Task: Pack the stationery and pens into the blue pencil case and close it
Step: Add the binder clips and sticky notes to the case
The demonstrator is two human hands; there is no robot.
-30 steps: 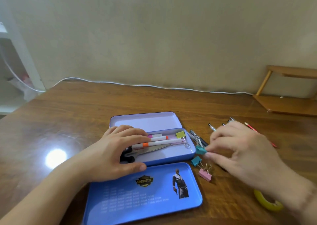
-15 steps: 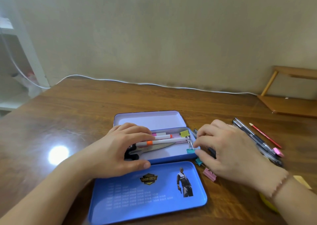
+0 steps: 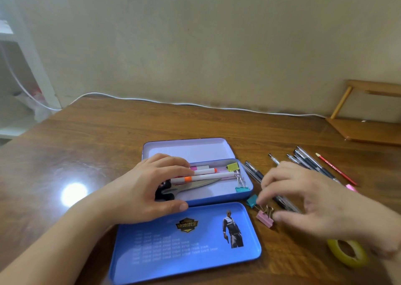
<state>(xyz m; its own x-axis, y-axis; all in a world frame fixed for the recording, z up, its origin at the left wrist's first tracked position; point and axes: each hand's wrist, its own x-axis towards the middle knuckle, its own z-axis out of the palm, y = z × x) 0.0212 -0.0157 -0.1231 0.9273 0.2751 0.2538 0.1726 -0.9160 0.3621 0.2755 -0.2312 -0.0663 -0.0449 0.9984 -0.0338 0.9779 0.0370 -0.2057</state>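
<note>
We locate the blue pencil case [image 3: 217,194] at the centre of the tabletop [image 3: 104,137], its tray open and its printed lid [image 3: 186,241] folded flat toward 6 o'clock, so the interior stays accessible from above. Inside the tray we see white markers [image 3: 208,176], scissors [image 3: 193,187], a yellow binder clip [image 3: 232,167] and a teal binder clip [image 3: 242,189], all laid lengthwise or tucked at the 3 o'clock end, which leaves room along the near wall.

Our left hand [image 3: 149,189] lies flat over the tray's 9 o'clock end, fingers spread on the contents and thumb against the near wall; we judge that this braces the case against sliding during loading.

Just outside the tray at 4 o'clock lie a second teal clip [image 3: 251,200] and a pink binder clip [image 3: 264,219]. Our right hand [image 3: 308,200] hovers over them, fingers curled and narrowed toward the wire handles; we cannot tell whether it grips anything yet.

Farther out at 2 o'clock, black pens [image 3: 310,163] and a red pencil [image 3: 336,169] lie unpacked. A yellow tape roll [image 3: 347,254] sits at 4 o'clock near the edge.
</note>
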